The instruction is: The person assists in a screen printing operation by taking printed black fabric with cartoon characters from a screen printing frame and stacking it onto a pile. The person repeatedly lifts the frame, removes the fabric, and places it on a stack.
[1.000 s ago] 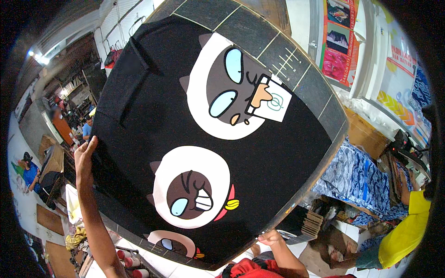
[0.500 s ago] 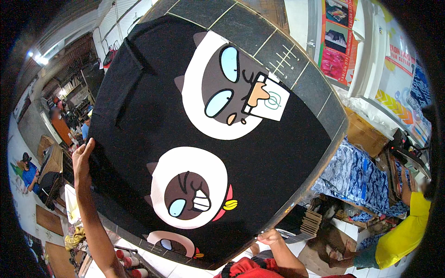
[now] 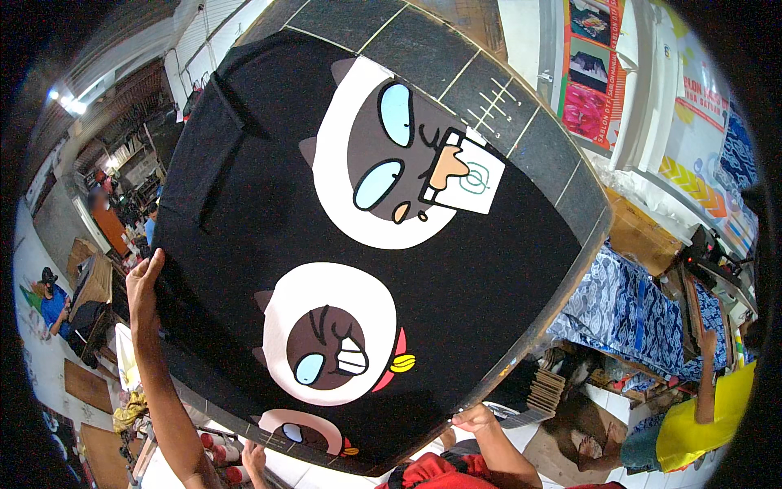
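A black cloth (image 3: 481, 293) printed with large cartoon animal faces lies over a dark board (image 3: 554, 155) ruled with pale lines. The biggest face (image 3: 366, 171) is at the far side, with a white square print (image 3: 481, 183) beside its mouth. Another face (image 3: 330, 334) is nearer, and a third (image 3: 297, 432) sits at the near edge. My left hand (image 3: 144, 281) is closed on the cloth's left edge, thumb up. My right hand (image 3: 474, 417) pinches the cloth at the near right edge; its fingertips are partly hidden. A dark fold (image 3: 232, 106) runs across the cloth's far left.
Blue patterned fabric (image 3: 619, 310) and a cardboard box (image 3: 643, 228) stand to the right. A co-worker in yellow (image 3: 700, 424) is at the lower right. Another person in blue (image 3: 55, 306) sits far left. A skin-coloured shape (image 3: 254, 464), hand or foot, shows below the board.
The cloth's upper prints have shifted slightly left. My hands keep their holds nearly in place. A skin-coloured shape has appeared below the board, and the co-worker in yellow has moved.
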`<state>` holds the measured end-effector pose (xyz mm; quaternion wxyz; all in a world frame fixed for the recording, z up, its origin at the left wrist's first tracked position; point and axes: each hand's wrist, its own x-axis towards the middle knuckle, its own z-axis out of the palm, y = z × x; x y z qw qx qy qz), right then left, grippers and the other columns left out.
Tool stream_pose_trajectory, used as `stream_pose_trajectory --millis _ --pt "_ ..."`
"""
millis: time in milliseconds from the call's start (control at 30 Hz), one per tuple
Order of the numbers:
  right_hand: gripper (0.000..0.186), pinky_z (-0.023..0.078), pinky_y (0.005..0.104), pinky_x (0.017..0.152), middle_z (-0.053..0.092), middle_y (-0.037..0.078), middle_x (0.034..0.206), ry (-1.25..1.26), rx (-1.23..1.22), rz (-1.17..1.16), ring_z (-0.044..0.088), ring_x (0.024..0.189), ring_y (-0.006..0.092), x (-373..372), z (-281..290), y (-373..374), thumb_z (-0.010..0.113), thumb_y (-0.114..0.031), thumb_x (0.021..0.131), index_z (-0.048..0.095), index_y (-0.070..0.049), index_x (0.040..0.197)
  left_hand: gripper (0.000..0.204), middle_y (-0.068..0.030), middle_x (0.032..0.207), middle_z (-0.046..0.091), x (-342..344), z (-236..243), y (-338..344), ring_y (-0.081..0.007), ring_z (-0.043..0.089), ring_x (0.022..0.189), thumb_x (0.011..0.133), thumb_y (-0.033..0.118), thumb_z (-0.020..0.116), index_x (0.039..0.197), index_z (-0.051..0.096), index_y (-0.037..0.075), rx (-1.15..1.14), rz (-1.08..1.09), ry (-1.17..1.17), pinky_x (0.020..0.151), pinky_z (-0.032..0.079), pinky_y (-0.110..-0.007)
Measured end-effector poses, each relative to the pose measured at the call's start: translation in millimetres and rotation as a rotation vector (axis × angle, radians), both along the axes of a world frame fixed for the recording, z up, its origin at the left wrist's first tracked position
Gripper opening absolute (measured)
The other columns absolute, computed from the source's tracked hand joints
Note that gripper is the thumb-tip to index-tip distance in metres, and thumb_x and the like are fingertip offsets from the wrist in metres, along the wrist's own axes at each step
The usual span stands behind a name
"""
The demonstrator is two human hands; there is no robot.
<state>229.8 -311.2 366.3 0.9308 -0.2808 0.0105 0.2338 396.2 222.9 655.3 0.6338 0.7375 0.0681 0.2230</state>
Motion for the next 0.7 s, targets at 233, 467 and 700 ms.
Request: stream_pose_trajectory --millis 233,467,700 --pt "0.047 0.041 0.0411 0.088 0.061 0.008 0.101 -0.003 0.008 0.000 0.055 0.101 0.0259 -4 8 6 0.064 0.015 0.059 0.061 -0.006 0.101 0.027 0.0092 0.061 0.048 1 -5 6 -0.0018 0.038 0.052 0.082 0.029 0.064 0.064 0.054 0.012 0.051 0.073 -0.031 0.049 0.028 -0.021" --pt "0.040 0.042 0.0412 0.086 0.062 0.010 0.099 -0.015 0.019 -0.005 0.057 0.096 0.0261 -11 8 9 0.062 0.013 0.063 0.061 -0.004 0.099 0.030 0.0106 0.060 0.041 7 -9 13 -0.0013 0.033 0.052 0.082 0.029 0.063 0.061 0.049 0.014 0.083 0.054 -0.017 0.049 0.024 -0.021" --pt "0.034 0.044 0.0400 0.082 0.062 0.011 0.094 -0.008 -0.028 -0.009 0.058 0.093 0.0253 -20 -3 6 0.063 0.012 0.065 0.062 -0.002 0.096 0.022 0.0089 0.066 0.050 7 -11 15 -0.0022 0.041 0.058 0.083 0.028 0.063 0.072 0.057 0.010 0.032 -0.017 0.014 0.055 0.031 -0.020"
